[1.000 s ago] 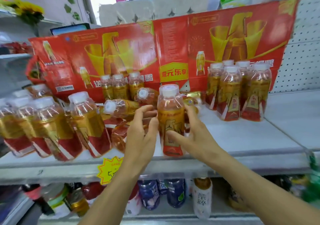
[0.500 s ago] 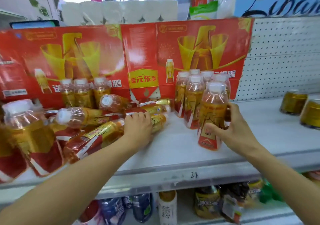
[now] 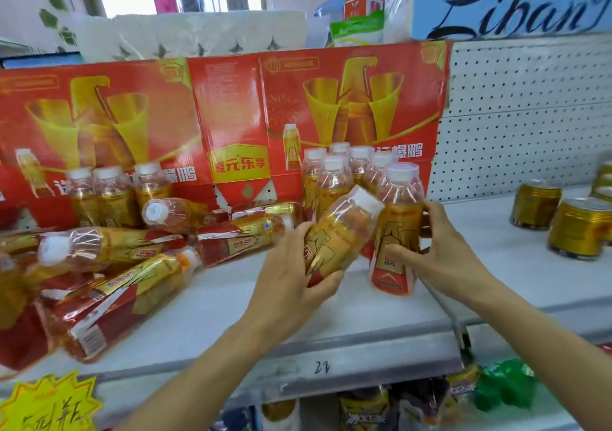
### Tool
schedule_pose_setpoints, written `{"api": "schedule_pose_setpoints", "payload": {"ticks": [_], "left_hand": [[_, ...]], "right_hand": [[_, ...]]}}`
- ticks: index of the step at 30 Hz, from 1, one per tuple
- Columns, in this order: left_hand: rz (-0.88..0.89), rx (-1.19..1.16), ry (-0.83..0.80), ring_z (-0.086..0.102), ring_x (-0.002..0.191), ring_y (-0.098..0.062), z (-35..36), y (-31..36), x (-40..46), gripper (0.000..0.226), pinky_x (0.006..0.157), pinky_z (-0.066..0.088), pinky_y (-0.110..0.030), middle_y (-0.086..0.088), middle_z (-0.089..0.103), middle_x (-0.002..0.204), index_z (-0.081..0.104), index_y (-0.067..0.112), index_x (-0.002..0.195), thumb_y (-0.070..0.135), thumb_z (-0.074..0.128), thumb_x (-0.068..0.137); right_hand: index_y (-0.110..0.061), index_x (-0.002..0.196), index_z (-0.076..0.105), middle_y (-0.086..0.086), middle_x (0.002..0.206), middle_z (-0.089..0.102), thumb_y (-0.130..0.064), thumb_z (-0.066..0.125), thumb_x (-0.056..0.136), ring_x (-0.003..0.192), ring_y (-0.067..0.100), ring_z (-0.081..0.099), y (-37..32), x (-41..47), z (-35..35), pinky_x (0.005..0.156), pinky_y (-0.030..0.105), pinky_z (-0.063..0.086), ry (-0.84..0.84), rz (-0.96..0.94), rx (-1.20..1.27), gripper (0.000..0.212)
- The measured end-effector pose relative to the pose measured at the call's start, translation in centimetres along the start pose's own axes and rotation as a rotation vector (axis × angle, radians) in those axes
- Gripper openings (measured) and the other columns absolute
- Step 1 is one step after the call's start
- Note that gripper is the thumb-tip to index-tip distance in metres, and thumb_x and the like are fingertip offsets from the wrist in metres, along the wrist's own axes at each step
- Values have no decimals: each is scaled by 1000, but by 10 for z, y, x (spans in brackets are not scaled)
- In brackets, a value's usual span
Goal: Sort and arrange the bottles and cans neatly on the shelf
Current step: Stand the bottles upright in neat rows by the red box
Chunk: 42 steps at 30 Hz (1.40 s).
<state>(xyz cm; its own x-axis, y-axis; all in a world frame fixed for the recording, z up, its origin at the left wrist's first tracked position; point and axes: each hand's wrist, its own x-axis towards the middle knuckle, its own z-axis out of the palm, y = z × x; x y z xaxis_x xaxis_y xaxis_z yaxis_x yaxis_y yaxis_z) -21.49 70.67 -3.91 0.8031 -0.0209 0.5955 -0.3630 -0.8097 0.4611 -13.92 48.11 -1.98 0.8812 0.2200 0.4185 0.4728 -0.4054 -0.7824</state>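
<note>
Your left hand [image 3: 291, 285] grips a tilted bottle [image 3: 337, 232] at centre frame, cap leaning to the upper right, lifted off the shelf [image 3: 331, 324]. Your right hand [image 3: 443, 258] curls round an upright bottle [image 3: 395, 228] standing on the shelf just right of it, at the front of a cluster of upright bottles [image 3: 334, 179]. At the left of the frame, a heap of bottles [image 3: 139, 265] lies on its side, with three standing bottles [image 3: 112, 195] behind. Gold cans [image 3: 579, 228] stand at the right edge. A red carton [image 3: 231, 116] lines the back.
</note>
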Motion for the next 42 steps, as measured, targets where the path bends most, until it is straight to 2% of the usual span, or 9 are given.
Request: {"api": "schedule_pose_setpoints", "payload": {"ticks": [4,9,12,18,20,24,29,34,42], "left_hand": [[-186,-456,-26,58,107,-5,26,26,11,67,91,54,-29,6,54,121,26,31,137,35,70,87],[-293,-666,-18,59,114,-5,43,37,22,64,91,55,-26,5,55,128,24,28,135,23,68,89],[-329,-647,-69,56,116,-2,40,35,24,70,93,53,-26,11,55,128,25,33,136,32,72,84],[-252,-124,-284,31,132,-6,-17,-19,37,86,111,31,-34,12,32,141,33,34,140,78,54,69],[-296,51,-197,30,133,-13,-31,-51,50,86,112,29,-36,4,33,141,32,25,145,75,45,76],[-311,680,-203,37,131,-26,-43,-116,72,83,111,29,-36,-8,40,143,29,14,146,57,63,84],[-179,1012,-245,47,121,-27,-41,-140,79,79,100,38,-37,-8,50,133,37,15,140,56,65,78],[-188,824,-244,49,114,-26,-48,-140,73,78,99,44,-38,-6,53,127,42,16,135,57,62,73],[-213,328,-37,45,96,-13,-69,-101,27,68,80,43,-25,9,46,103,48,28,112,54,76,55]], "right_hand": [[-40,131,29,-25,107,49,-28,73,84,101,-8,50,2,5,-13,64,8,48,-98,-57,-52,66],[-31,148,23,-10,142,35,-39,72,81,130,5,38,-11,18,-28,103,31,38,42,-268,-75,84],[-26,147,29,-6,145,33,-53,59,84,135,10,29,-37,29,-30,108,30,26,102,-481,-229,74],[-25,140,46,-4,146,36,-61,42,82,136,14,24,-73,46,-14,108,28,18,25,-615,-433,68],[-24,139,47,-3,145,38,-59,42,83,135,14,26,-78,46,-9,108,26,16,37,-634,-460,66],[-20,133,53,0,141,43,-47,52,86,134,18,32,-93,39,15,108,31,29,140,-668,-464,55],[-12,122,61,7,132,53,-31,56,89,129,23,42,-111,24,63,108,33,37,88,-852,-445,38],[-22,128,52,-1,134,48,-33,52,92,124,18,43,-110,13,111,90,37,53,-152,-672,-395,37],[-17,150,21,4,158,10,-35,36,103,145,24,7,-117,38,119,116,36,17,-254,-357,-566,53]]}}
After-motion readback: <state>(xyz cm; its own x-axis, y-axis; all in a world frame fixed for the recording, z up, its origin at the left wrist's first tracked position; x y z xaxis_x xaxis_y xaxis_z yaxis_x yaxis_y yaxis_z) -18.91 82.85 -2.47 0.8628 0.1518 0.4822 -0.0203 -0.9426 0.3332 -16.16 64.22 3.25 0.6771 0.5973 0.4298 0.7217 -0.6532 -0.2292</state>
